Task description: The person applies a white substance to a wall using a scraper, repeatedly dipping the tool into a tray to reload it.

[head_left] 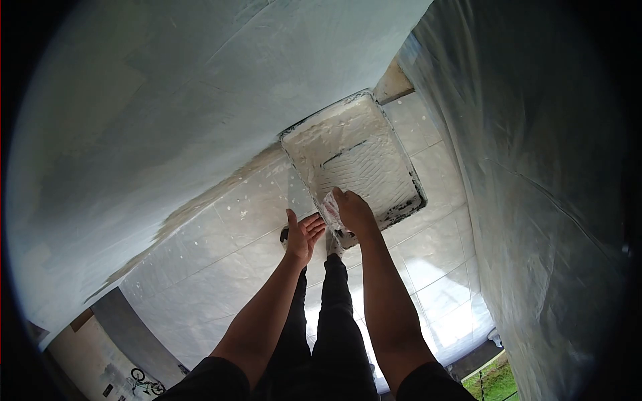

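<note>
My right hand (354,212) is closed round a crumpled whitish piece (330,204) with pinkish-red marks, possibly plastic or cloth. It is held over the near left edge of a large paint tray (410,162). Just left of it, my left hand (305,236) is open, thumb up and fingers stretched toward the crumpled piece. The dark-rimmed tray is coated in off-white paint (334,130), thick at its far end, with ridges showing on the nearer slope. My shoe (334,243) shows below my hands, partly hidden.
A pale, patchily painted wall (221,87) rises on the left. Translucent plastic sheeting (528,174) hangs along the right. Paint spots dot the tiled floor (221,230). Behind me are a bicycle (146,382) at lower left and grass (498,378) at lower right.
</note>
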`<state>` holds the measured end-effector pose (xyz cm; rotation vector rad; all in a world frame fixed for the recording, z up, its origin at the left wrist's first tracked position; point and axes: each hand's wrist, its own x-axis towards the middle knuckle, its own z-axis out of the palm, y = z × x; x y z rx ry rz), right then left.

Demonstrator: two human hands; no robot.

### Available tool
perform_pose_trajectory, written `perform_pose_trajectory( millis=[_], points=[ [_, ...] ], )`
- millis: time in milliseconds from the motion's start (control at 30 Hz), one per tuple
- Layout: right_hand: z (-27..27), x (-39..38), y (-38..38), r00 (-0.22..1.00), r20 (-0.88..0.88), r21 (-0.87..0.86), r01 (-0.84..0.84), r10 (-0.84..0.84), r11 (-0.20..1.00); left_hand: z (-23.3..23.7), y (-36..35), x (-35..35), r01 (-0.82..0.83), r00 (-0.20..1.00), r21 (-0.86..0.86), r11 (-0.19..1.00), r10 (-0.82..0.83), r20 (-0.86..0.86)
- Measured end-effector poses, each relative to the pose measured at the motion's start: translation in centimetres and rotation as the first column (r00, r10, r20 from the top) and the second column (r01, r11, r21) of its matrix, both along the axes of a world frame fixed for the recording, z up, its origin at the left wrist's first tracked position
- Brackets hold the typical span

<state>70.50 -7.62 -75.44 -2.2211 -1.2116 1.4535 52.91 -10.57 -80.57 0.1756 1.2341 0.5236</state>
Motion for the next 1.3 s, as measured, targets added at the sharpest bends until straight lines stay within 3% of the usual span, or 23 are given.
perform_pose_trajectory(
  millis=[133, 333, 433, 467, 500, 533, 567, 600, 633, 667, 733, 833, 933, 1000, 1033, 1167, 1200, 1267, 1300],
  points=[
    [-1.0, -0.6, 0.5, 0.992, 0.028, -0.139, 0.126, -0.123, 0.982, 0.1, -0.1, 0.1, 0.011, 1.000, 0.015, 1.000, -0.011, 0.001],
    [0.0, -0.4, 0.2, 0.992, 0.092, -0.064, 0.095, -0.088, 0.993, 0.2, 0.0, 0.1, 0.012, 1.000, 0.019, 1.000, -0.012, -0.005],
    [-2.8, 0.7, -1.2, 0.991, 0.126, 0.001, 0.031, -0.031, 1.000, 0.1, 0.0, 0.1, 0.013, 1.000, 0.015, 1.000, -0.013, -0.002],
    [-6.2, 1.6, -2.3, 0.981, 0.185, 0.183, -0.090, 0.056, 0.979, 0.1, -0.1, 0.0, 0.015, 1.000, 0.010, 1.000, -0.015, 0.001],
    [-6.2, 2.0, -2.3, 0.957, 0.258, 0.350, -0.217, 0.129, 0.911, 0.2, -0.1, 0.0, 0.014, 1.000, 0.011, 1.000, -0.014, 0.003],
    [-5.9, 2.6, -2.7, 0.956, 0.263, 0.351, -0.220, 0.129, 0.910, 0.3, 0.0, 0.0, 0.028, 1.000, 0.016, 0.999, -0.028, -0.007],
    [-5.5, 3.4, -3.2, 0.988, -0.062, 0.115, 0.151, -0.145, 0.982, 0.5, 0.1, 0.1, 0.042, 0.999, 0.021, 0.999, -0.042, -0.015],
    [-4.6, 3.8, -3.4, 0.832, -0.290, -0.223, 0.421, -0.472, 0.879, 0.4, 0.1, 0.0, 0.042, 0.999, 0.025, 0.999, -0.042, -0.010],
    [-4.5, 3.8, -3.8, 0.598, -0.365, -0.418, 0.579, -0.713, 0.700, 0.5, 0.0, -0.2, 0.072, 0.997, 0.041, 0.997, -0.071, -0.022],
    [-3.9, 4.2, -4.3, 0.600, -0.368, -0.412, 0.580, -0.711, 0.703, 0.7, 0.0, -0.3, 0.102, 0.994, 0.058, 0.993, -0.100, -0.035],
    [-2.4, 5.3, -5.5, 0.284, -0.537, -0.606, 0.526, -0.794, 0.597, 1.1, -0.1, -0.6, 0.097, 0.993, 0.062, 0.993, -0.092, -0.075],
    [1.6, 5.0, -6.1, 0.028, -0.641, -0.670, 0.467, -0.767, 0.577, 3.0, -0.2, -0.9, 0.090, 0.984, 0.098, 0.991, -0.073, -0.165],
    [7.3, 4.2, -6.6, -0.057, -0.668, -0.668, 0.484, -0.742, 0.565, 6.6, -0.3, -1.1, 0.064, 0.977, 0.180, 0.982, -0.025, -0.213],
    [11.3, 3.5, -6.9, -0.150, -0.669, -0.681, 0.516, -0.728, 0.519, 9.8, -0.3, -1.1, 0.048, 0.973, 0.325, 0.944, 0.029, -0.228],
    [12.0, 3.5, -7.8, -0.152, -0.747, -0.621, 0.508, -0.647, 0.597, 11.8, -0.3, -1.0, 0.038, 0.976, 0.381, 0.924, 0.047, -0.212],
    [17.4, 2.7, -8.5, -0.235, -0.800, -0.571, 0.578, -0.552, 0.582, 19.3, 0.1, -1.4, -0.010, 0.983, 0.516, 0.857, 0.103, -0.152],
    [18.4, 2.6, -8.9, -0.225, -0.825, -0.542, 0.573, -0.518, 0.614, 21.5, 0.1, -1.4, -0.034, 0.981, 0.528, 0.849, 0.128, -0.143],
    [20.3, 2.7, -8.9, -0.320, -0.882, -0.469, 0.550, -0.345, 0.691, 24.9, 0.0, -1.8, -0.062, 0.980, 0.579, 0.813, 0.158, -0.118],
    [23.5, 2.0, -8.2, -0.257, -0.883, -0.464, 0.603, -0.392, 0.650, 26.5, -0.2, -2.1, -0.057, 0.980, 0.604, 0.795, 0.161, -0.119]
  ],
)
